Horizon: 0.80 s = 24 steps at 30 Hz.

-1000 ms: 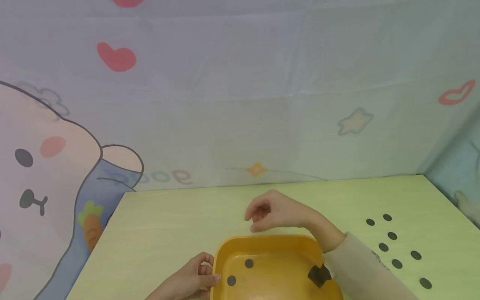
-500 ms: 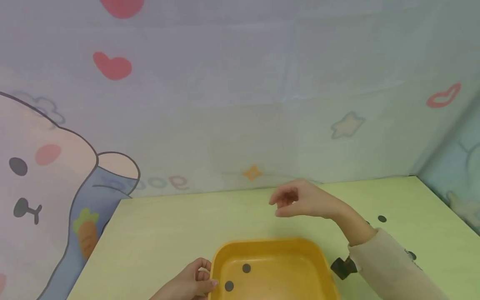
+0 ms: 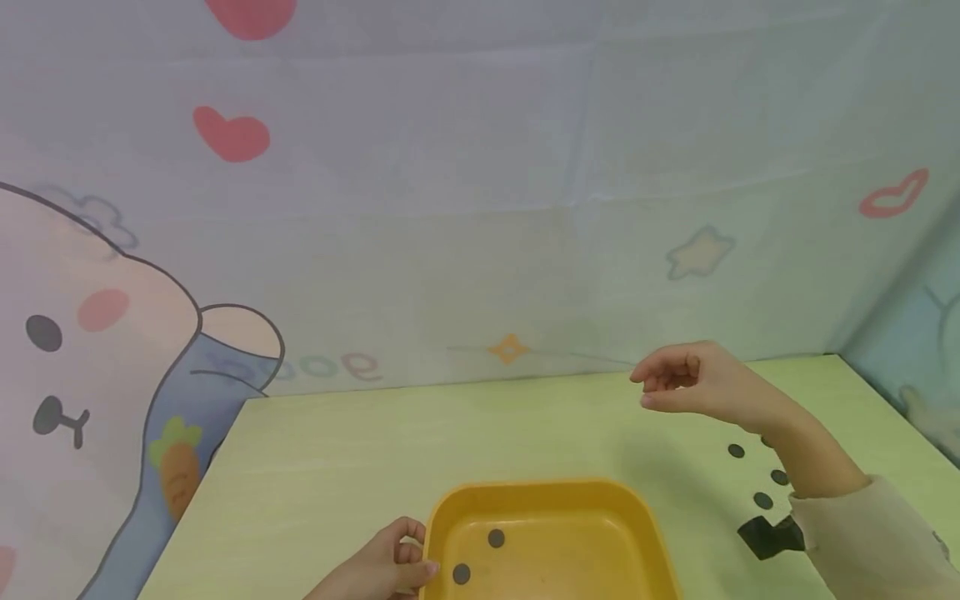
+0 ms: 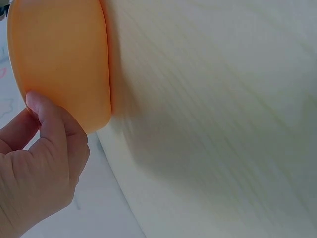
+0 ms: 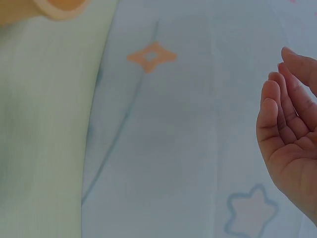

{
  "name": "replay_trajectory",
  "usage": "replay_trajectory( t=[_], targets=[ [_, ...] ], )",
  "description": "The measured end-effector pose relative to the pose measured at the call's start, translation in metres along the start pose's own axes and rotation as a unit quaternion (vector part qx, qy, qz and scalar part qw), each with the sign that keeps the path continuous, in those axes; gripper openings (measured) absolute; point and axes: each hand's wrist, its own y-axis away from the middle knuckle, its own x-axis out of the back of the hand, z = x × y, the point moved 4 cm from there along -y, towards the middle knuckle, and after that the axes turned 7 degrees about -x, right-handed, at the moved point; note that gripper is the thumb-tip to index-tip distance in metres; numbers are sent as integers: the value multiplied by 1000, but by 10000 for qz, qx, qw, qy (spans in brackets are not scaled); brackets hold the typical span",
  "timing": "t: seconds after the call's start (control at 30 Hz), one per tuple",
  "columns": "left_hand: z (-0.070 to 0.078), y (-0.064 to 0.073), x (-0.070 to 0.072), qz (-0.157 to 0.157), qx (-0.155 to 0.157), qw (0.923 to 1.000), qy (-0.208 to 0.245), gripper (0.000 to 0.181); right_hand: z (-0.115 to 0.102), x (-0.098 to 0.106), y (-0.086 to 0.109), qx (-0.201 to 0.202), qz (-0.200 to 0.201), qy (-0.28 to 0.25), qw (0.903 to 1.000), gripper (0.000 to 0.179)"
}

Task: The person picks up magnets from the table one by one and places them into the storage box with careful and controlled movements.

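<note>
My left hand pinches the left rim of a yellow plastic tray, thumb over the edge and fingers against the outer wall; the left wrist view shows the same grip on the tray's side. Inside the tray lie two dark round discs, one farther back and one nearer. To the right, my right hand hovers above the table with loosely curved fingers. Its palm holds nothing in the right wrist view. Beneath its forearm, several dark discs lie on the table, partly hidden by the arm.
The light green table ends at a hanging cloth printed with hearts, stars and a cartoon animal. Another cloth closes the right side. A black wrist mount sits under the right sleeve.
My right hand has moved from behind the tray to the right, over toward the loose discs. The left hand keeps its hold on the rim. The head view has tilted up slightly.
</note>
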Motion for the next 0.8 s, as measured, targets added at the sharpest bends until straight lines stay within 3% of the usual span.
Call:
replay_trajectory(
  t=[0.33, 0.57, 0.8],
  targets=[
    [3, 1, 0, -259, -157, 9994, 175, 29, 14, 24, 27, 95, 306, 543, 9980, 20],
    [0, 1, 1, -214, -142, 9996, 151, 31, 28, 40, 46, -67, 529, 644, 9965, 20],
    [2, 2, -1, -232, -88, 9996, 143, 30, 40, 50, 64, 229, 740, 803, 9938, 23]
  ],
)
